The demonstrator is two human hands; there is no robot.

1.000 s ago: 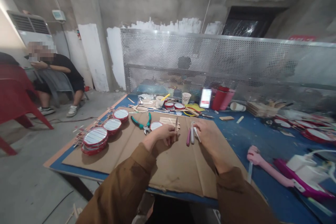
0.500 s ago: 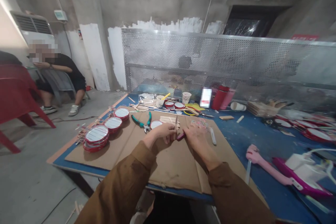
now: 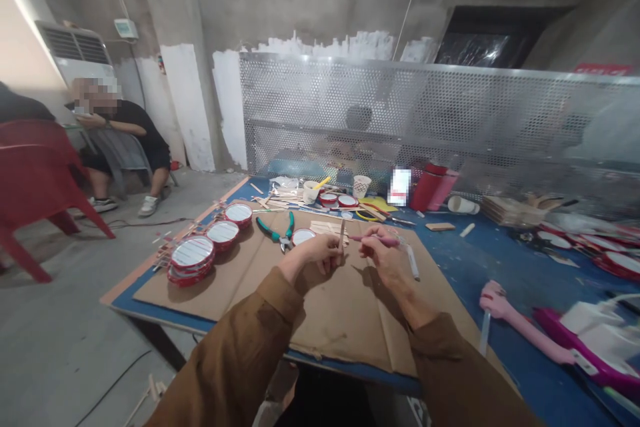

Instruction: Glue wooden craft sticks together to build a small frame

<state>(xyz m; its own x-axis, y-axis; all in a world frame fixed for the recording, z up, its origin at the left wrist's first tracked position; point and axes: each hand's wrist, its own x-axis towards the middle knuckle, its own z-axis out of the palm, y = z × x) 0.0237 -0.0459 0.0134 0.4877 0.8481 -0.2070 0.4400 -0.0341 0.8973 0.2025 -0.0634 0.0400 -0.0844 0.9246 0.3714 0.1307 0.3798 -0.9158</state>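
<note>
Brown cardboard (image 3: 335, 327), left hand (image 3: 323, 253) pinching upright stick (image 3: 343, 233), right hand (image 3: 379, 253) gripping pink pen (image 3: 391, 240) sideways

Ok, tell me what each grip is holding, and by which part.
The left grip holds a stick by its lower part; the right grip holds a pink pen toward its thin front end.

Matt bare wood is shown in a thin, flat tan stick (image 3: 343, 233), smooth plastic, by its look, in a slim pink pen-shaped tool (image 3: 386, 240). The scuffed blue table (image 3: 450, 253) is part-covered by creased, matt brown cardboard (image 3: 340, 320); a dull sheen is carried by the perforated grey metal screen (image 3: 310, 93).
</note>
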